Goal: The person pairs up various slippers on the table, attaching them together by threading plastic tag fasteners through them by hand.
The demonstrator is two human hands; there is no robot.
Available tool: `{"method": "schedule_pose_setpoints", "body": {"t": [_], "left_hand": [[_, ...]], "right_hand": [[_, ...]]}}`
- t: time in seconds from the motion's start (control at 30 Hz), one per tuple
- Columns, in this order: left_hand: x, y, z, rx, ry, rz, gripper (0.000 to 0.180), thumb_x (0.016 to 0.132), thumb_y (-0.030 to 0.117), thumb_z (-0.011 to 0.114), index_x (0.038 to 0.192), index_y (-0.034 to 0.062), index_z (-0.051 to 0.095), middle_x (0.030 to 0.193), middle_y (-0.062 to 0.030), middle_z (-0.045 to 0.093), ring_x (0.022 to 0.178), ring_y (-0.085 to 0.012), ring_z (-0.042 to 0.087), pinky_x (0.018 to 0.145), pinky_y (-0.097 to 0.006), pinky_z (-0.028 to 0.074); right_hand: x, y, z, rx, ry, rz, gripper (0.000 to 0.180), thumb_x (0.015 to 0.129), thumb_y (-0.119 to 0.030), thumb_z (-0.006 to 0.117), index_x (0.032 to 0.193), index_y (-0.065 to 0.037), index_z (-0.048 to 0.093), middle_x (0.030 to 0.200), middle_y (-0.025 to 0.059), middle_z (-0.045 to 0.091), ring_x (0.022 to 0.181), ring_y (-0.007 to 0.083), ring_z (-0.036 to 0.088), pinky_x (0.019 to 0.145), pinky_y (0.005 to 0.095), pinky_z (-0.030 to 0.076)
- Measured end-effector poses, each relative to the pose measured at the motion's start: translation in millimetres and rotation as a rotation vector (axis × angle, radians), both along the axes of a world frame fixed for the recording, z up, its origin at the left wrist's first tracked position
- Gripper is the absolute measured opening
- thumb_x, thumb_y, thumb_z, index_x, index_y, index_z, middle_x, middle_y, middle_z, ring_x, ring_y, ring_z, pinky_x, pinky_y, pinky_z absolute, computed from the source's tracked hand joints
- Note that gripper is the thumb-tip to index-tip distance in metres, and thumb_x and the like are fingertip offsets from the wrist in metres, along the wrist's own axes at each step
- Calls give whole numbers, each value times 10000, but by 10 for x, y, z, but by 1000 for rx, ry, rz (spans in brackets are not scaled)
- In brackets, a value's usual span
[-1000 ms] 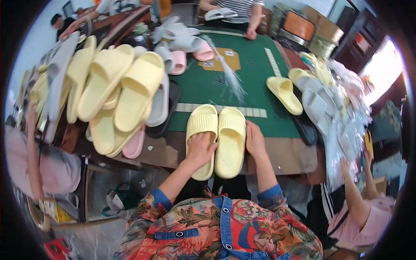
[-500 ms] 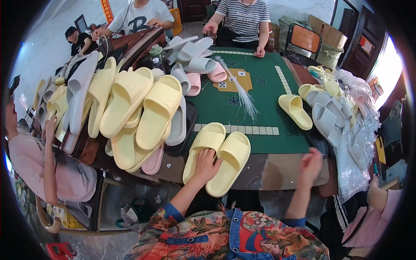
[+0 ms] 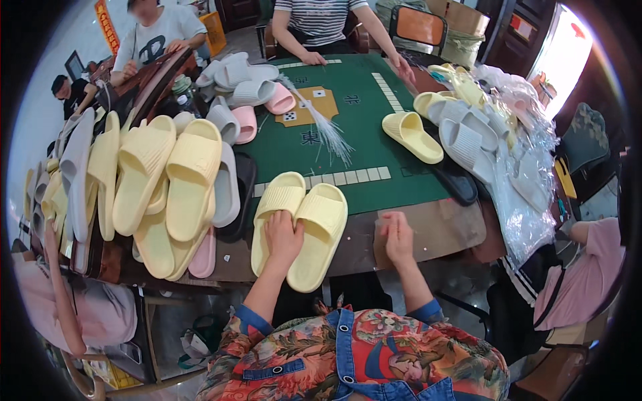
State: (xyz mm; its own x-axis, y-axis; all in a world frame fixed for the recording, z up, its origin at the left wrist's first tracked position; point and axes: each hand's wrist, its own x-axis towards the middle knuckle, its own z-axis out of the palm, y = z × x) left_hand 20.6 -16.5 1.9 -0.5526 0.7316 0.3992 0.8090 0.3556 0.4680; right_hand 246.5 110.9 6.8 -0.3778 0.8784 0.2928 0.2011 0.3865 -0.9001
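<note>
A pair of pale yellow slide slippers lies side by side at the table's near edge, toes pointing away from me. My left hand (image 3: pixel 284 238) grips the left slipper (image 3: pixel 274 197), its fingers tucked at the opening under the ribbed strap. The right slipper (image 3: pixel 319 234) touches it, just beside my wrist. My right hand (image 3: pixel 397 237) is to the right of the pair, over a thin clear sheet (image 3: pixel 448 230) on the table edge. Its fingers are curled together, and whatever they may hold cannot be made out.
Yellow slippers (image 3: pixel 190 180) are heaped at the left. Grey slippers (image 3: pixel 251 92) and pink ones (image 3: pixel 279 99) lie farther back. A lone yellow slipper (image 3: pixel 412 137) rests right of a white plastic tuft (image 3: pixel 328 130). Bagged slippers (image 3: pixel 521 174) pile up at the right. Several people sit around.
My right hand has come left toward the pair, its fingers now more curled. My left hand stays on the left slipper. The whole view has shifted, and the person opposite has an arm stretched rightward.
</note>
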Motion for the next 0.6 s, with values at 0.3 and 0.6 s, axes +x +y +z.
{"method": "schedule_pose_setpoints", "body": {"t": [0.3, 0.6], "left_hand": [[26, -81, 361, 63, -38, -51, 216, 723, 146, 605, 869, 27, 498, 866, -137, 496, 876, -326, 478, 745, -434, 356], [43, -271, 20, 74, -61, -93, 486, 769, 184, 629, 1179, -8, 449, 1143, -198, 465, 1071, -373, 436, 909, -466, 326]], "right_hand": [[-34, -54, -6, -10, -110, 155, 233, 952, -198, 375, 936, -38, 543, 557, 62, 502, 525, 184, 532, 523, 303, 416], [-31, -84, 34, -61, -109, 148, 201, 942, -171, 391, 953, -42, 544, 575, 65, 511, 542, 191, 539, 535, 303, 425]]}}
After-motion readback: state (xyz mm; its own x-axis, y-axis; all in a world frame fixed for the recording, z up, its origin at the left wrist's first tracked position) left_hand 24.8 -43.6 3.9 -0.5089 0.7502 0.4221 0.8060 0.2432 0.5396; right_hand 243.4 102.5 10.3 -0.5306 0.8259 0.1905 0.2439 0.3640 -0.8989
